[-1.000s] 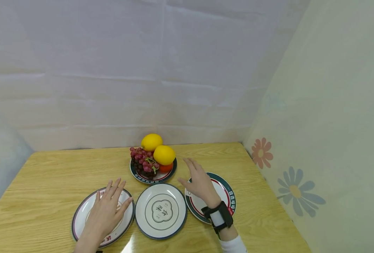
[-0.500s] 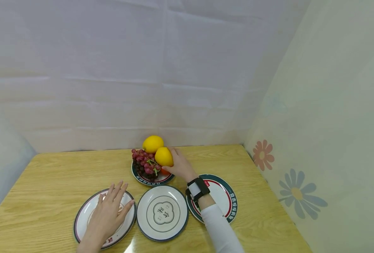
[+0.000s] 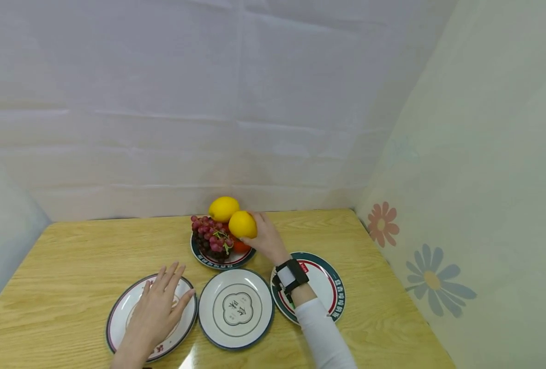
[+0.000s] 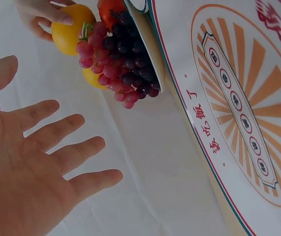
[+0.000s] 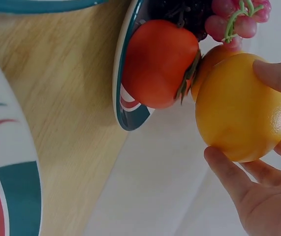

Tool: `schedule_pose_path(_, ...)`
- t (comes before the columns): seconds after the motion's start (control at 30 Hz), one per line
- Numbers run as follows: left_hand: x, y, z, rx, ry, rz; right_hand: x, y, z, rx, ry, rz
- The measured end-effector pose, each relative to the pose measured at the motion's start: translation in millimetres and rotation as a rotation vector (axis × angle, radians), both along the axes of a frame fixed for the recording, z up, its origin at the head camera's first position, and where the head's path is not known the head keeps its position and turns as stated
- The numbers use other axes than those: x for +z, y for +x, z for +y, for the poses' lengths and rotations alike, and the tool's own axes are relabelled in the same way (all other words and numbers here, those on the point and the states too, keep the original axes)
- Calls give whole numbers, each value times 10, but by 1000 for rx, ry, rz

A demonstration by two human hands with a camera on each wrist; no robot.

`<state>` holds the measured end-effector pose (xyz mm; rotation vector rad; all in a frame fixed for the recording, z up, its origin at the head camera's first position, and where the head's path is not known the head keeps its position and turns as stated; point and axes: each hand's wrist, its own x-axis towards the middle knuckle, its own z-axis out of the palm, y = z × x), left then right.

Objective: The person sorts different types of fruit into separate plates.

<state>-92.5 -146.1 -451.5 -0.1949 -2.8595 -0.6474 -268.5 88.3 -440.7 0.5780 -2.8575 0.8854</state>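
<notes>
1. One yellow fruit point(image 5: 242, 108), above the fruit plate point(image 3: 230, 265): likely light, firm, slick, best held round its widest part.
2. Right hand point(image 3: 269, 242): thumb and fingertips pinch it; contact beneath is hard to tell.
3. Left hand point(image 3: 155, 310): fingers spread over the left plate point(image 3: 120, 316).

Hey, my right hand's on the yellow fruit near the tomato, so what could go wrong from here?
The yellow fruit looks smooth and round, so it might slip from the right hand. The tomato sits close to the rim of the green-edged plate; a bump could roll it off. The second lemon-colored fruit, at the plate's far side, may tumble if jostled.
</notes>
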Motion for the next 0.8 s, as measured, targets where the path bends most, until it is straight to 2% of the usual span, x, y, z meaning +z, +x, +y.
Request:
schedule_pose_path(0.23, 28, -12, 3, -5, 3, 8, 80, 87, 62, 18, 11, 91)
schedule_pose_path(0.3, 34, -13, 11, -9, 5, 19, 127, 180, 63, 43, 18, 138)
schedule_pose_path(0.4, 39, -15, 36, -17, 14, 49, 225, 391, 18, 147, -15, 159)
schedule_pose_path(0.5, 47, -41, 74, -43, 28, 112, 325, 655, -84, 279, -22, 120)
schedule_pose_path(0.6, 62, -71, 135, -98, 30, 208, 355, 886, -207, 373, 34, 97)
schedule_pose_path(0.7, 60, -100, 198, -166, 20, 293, 336, 1045, -305, 412, 90, 82)
schedule_pose_path(0.8, 43, -121, 236, -203, 13, 347, 318, 1128, -356, 424, 105, 71)
